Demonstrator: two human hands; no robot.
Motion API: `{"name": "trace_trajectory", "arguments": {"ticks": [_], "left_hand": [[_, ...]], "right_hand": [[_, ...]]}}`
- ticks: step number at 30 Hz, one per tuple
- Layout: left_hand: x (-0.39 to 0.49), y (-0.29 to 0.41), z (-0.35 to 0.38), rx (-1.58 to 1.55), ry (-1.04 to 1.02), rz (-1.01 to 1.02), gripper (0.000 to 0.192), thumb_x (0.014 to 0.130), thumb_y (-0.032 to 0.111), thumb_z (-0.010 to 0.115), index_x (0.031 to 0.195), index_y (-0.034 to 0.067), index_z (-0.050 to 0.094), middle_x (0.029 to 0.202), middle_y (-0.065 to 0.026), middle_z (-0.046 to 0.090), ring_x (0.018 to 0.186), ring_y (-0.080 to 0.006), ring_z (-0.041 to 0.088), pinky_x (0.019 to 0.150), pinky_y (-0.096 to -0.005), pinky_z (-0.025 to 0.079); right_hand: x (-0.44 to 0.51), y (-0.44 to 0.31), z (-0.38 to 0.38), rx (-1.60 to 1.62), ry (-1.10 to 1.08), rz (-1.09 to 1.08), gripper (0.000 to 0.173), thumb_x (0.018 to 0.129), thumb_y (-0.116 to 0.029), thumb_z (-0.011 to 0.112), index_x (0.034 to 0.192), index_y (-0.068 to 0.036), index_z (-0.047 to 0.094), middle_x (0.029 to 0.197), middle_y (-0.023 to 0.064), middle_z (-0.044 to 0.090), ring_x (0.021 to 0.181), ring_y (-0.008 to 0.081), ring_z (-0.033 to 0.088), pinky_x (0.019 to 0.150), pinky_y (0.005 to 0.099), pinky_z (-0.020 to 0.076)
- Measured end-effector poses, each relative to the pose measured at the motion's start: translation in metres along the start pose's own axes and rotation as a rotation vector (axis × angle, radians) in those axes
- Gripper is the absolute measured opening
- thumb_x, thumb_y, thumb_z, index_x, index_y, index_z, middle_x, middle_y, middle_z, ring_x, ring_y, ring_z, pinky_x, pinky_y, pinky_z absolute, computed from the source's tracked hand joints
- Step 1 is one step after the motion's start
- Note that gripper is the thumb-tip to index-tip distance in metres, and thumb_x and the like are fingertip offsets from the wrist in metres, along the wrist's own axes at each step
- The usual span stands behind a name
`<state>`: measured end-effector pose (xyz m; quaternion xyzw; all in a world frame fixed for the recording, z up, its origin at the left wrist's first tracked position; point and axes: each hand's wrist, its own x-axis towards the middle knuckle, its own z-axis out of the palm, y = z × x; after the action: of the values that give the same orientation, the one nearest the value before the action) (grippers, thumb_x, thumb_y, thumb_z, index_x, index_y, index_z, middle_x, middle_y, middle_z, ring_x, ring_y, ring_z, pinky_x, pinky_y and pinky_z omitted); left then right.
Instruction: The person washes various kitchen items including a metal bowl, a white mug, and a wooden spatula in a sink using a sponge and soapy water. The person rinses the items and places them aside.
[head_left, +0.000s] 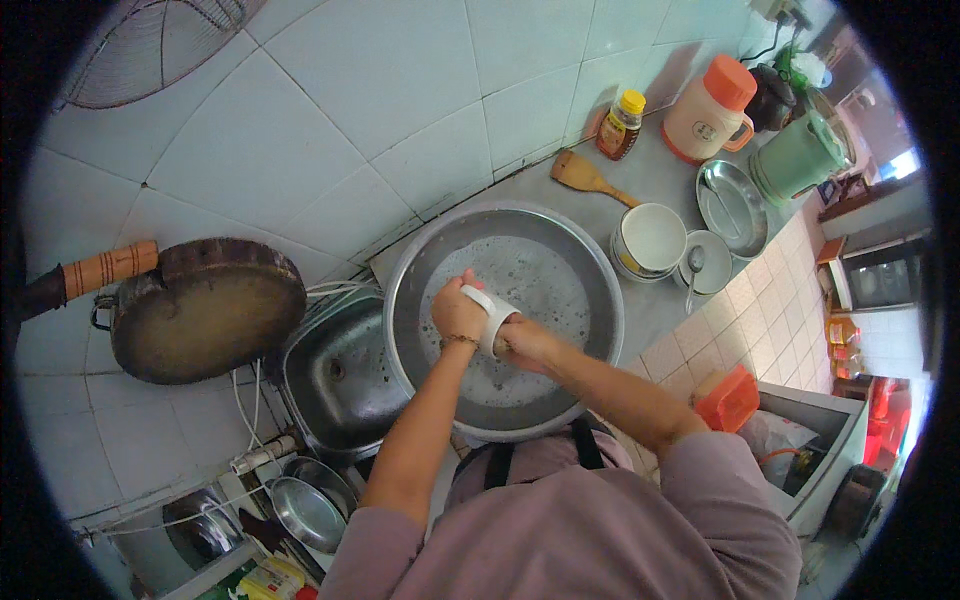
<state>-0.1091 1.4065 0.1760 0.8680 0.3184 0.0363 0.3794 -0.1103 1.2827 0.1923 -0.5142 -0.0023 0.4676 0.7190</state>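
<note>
A large round metal basin (600, 300) holds cloudy, bubbly water in front of me. Over it, my left hand (459, 309) grips a white mug (491, 337) by its handle side, the mug tipped with its mouth to the right. My right hand (525, 343) is at the mug's mouth, with the fingers partly inside it; whether they hold a cloth or sponge is hidden. To the right of the basin stand stacked white bowls (652, 235) and another bowl with a metal spoon (696, 259).
A metal sink (341, 375) lies left of the basin, below a hanging round chopping board (206, 322). Behind are a wooden spatula (581, 171), a yellow-capped bottle (621, 127), a thermos jug (705, 116), an oval metal dish (731, 206) and a green pitcher (795, 161).
</note>
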Motion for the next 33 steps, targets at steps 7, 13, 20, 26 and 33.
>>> {"name": "trace_trajectory", "arguments": {"ticks": [7, 13, 20, 26, 33], "left_hand": [[0.001, -0.004, -0.014, 0.050, -0.009, 0.027, 0.018, 0.081, 0.022, 0.055, 0.093, 0.011, 0.063, 0.087, -0.0123, 0.066, 0.084, -0.0323, 0.062, 0.073, -0.0415, 0.048], [0.016, -0.015, -0.038, 0.321, -0.124, 0.102, 0.015, 0.078, 0.018, 0.057, 0.088, 0.008, 0.061, 0.093, -0.0137, 0.064, 0.088, -0.0348, 0.060, 0.074, -0.0436, 0.047], [0.000, -0.006, -0.068, 0.395, -0.262, 0.490, 0.029, 0.077, 0.033, 0.062, 0.080, 0.004, 0.061, 0.082, -0.0200, 0.062, 0.078, -0.0394, 0.058, 0.068, -0.0466, 0.046], [-0.008, -0.008, -0.073, 0.150, -0.447, 0.296, 0.043, 0.081, 0.046, 0.058, 0.086, 0.003, 0.064, 0.077, -0.0161, 0.063, 0.072, -0.0312, 0.062, 0.068, -0.0412, 0.048], [-0.035, -0.043, -0.085, -1.223, -0.599, -0.793, 0.048, 0.088, 0.044, 0.051, 0.120, 0.008, 0.050, 0.119, -0.0111, 0.053, 0.101, -0.0319, 0.057, 0.069, -0.0436, 0.053]], "right_hand": [[-0.021, -0.016, -0.042, -0.660, -0.055, -0.092, 0.037, 0.079, -0.004, 0.050, 0.116, -0.003, 0.053, 0.101, 0.0101, 0.062, 0.085, 0.0203, 0.060, 0.074, 0.0348, 0.0474], [-0.010, -0.017, -0.066, -1.599, 0.571, -0.416, 0.048, 0.073, -0.001, 0.051, 0.121, -0.007, 0.049, 0.108, 0.0179, 0.054, 0.098, 0.0363, 0.054, 0.078, 0.0420, 0.0482], [-0.009, 0.002, -0.048, -1.603, 0.425, -0.279, 0.055, 0.069, 0.004, 0.054, 0.120, -0.018, 0.050, 0.119, 0.0153, 0.048, 0.107, 0.0352, 0.049, 0.086, 0.0428, 0.0459], [0.010, 0.023, -0.093, -1.194, 0.548, -0.441, 0.037, 0.072, 0.000, 0.054, 0.108, -0.008, 0.061, 0.097, 0.0117, 0.061, 0.092, 0.0284, 0.059, 0.081, 0.0364, 0.0472], [-0.012, -0.012, -0.092, -0.166, 0.444, -0.101, 0.039, 0.079, -0.008, 0.051, 0.118, -0.003, 0.054, 0.094, 0.0050, 0.060, 0.078, 0.0120, 0.056, 0.066, 0.0272, 0.0458]]}}
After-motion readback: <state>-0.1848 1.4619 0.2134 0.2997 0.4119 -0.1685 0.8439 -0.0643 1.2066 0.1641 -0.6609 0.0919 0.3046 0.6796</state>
